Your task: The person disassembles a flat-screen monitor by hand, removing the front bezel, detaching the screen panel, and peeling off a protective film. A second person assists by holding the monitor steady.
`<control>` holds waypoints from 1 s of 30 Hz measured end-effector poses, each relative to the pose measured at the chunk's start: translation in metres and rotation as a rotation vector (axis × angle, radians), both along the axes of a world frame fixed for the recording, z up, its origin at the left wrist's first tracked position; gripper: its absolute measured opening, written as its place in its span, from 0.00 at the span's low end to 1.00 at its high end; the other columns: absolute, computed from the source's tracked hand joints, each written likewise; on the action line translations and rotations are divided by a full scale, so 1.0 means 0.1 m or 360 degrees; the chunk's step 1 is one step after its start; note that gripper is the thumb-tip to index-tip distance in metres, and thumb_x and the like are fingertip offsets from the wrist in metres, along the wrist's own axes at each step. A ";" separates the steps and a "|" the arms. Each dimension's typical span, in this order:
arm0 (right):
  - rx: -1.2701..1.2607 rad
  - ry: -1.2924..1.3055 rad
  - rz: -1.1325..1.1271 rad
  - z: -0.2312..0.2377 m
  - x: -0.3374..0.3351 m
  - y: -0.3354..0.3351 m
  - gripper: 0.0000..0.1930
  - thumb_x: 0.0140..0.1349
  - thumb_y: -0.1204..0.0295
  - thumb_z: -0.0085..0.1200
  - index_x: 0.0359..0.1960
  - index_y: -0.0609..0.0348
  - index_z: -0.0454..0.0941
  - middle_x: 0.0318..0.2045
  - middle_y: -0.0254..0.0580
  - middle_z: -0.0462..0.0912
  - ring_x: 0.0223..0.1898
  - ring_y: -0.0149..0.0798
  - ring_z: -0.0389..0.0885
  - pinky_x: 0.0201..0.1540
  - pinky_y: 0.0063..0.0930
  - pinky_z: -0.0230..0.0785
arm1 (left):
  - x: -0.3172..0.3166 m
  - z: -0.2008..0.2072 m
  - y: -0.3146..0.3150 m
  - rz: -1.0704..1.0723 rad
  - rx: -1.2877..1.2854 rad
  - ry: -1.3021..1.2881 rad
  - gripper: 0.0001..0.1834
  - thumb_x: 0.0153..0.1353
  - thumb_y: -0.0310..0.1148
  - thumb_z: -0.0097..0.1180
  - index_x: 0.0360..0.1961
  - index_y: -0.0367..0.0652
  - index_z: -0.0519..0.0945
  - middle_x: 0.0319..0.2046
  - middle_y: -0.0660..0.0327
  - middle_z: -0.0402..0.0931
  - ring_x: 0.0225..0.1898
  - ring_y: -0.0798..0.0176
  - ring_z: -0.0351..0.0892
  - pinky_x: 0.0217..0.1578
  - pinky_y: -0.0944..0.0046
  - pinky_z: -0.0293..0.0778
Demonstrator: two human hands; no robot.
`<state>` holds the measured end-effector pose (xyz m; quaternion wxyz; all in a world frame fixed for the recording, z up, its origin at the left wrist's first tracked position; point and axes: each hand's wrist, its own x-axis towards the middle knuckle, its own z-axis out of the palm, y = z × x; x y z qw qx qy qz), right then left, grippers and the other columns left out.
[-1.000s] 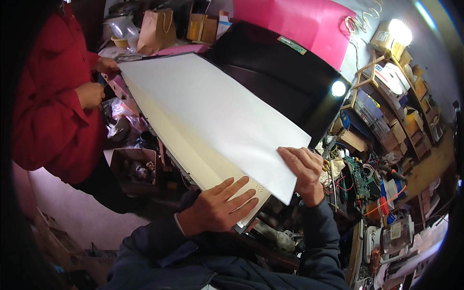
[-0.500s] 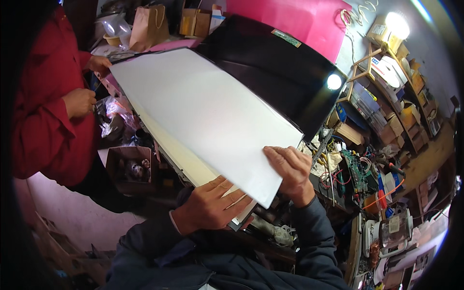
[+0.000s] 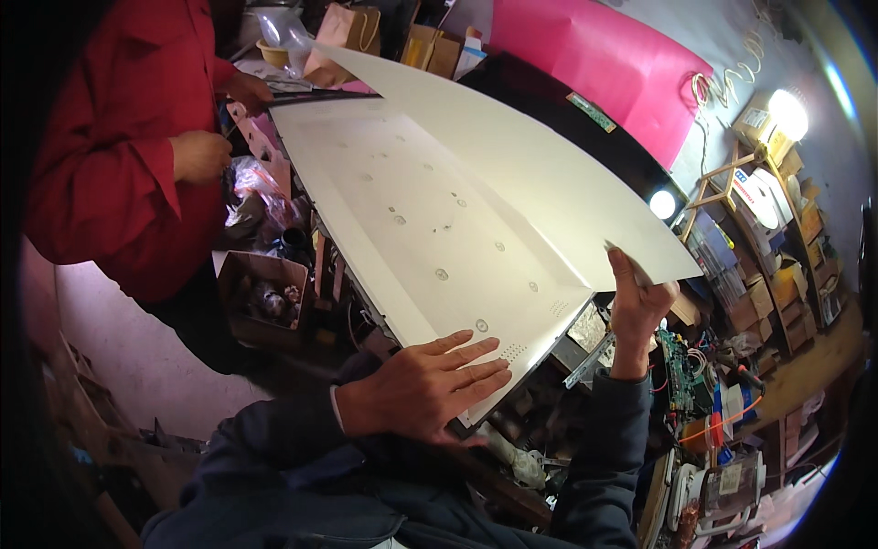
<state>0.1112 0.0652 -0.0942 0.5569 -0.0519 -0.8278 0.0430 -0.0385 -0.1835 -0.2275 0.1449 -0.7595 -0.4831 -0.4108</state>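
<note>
A large white panel (image 3: 412, 229) with small round dots lies slanted on a cluttered workbench. My left hand (image 3: 421, 389) rests flat on its near corner, fingers spread. My right hand (image 3: 636, 306) pinches the near edge of a big white sheet (image 3: 521, 160) and holds it raised off the panel. Across the panel, a person in a red top (image 3: 110, 156) stands at the far left, one hand (image 3: 197, 156) closed near the panel's far corner.
A black screen panel (image 3: 585, 119) and a pink sheet (image 3: 604, 64) lie behind. Boxes and paper bags (image 3: 357, 32) sit at the back. A cardboard box (image 3: 265, 297) stands on the floor at left. Circuit boards, wires and shelves (image 3: 722, 366) crowd the right, under bright lamps (image 3: 786, 114).
The white sheet lay flat on the panel before; my right hand has lifted its near edge, uncovering the dotted panel. My left hand stays pressed on the near corner.
</note>
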 end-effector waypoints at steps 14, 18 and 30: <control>0.0534 -0.0486 0.0107 -0.34 0.11 -0.29 0.20 0.51 0.74 0.70 0.49 0.62 0.90 0.41 0.48 0.88 0.36 0.44 0.91 0.35 0.33 0.83 | -1.04 0.59 0.22 -0.0979 -0.0097 -0.2701 0.37 0.79 0.43 0.56 0.81 0.45 0.54 0.75 0.53 0.63 0.74 0.45 0.70 0.67 0.39 0.75; 0.0453 -0.0836 0.0171 -0.41 0.19 -0.35 0.34 0.46 0.72 0.75 0.61 0.50 0.85 0.54 0.44 0.86 0.39 0.44 0.92 0.35 0.35 0.85 | -0.97 0.40 0.24 -0.0760 0.0013 -0.2670 0.32 0.78 0.37 0.54 0.78 0.44 0.60 0.69 0.56 0.71 0.71 0.53 0.73 0.67 0.41 0.76; 0.0075 -0.0926 0.0281 -0.01 0.56 -0.36 0.29 0.45 0.71 0.83 0.52 0.57 0.89 0.51 0.46 0.91 0.47 0.46 0.93 0.47 0.33 0.85 | -1.17 0.30 0.13 -0.0884 -0.0081 -0.2579 0.28 0.78 0.35 0.55 0.73 0.37 0.67 0.66 0.54 0.76 0.68 0.54 0.77 0.69 0.50 0.74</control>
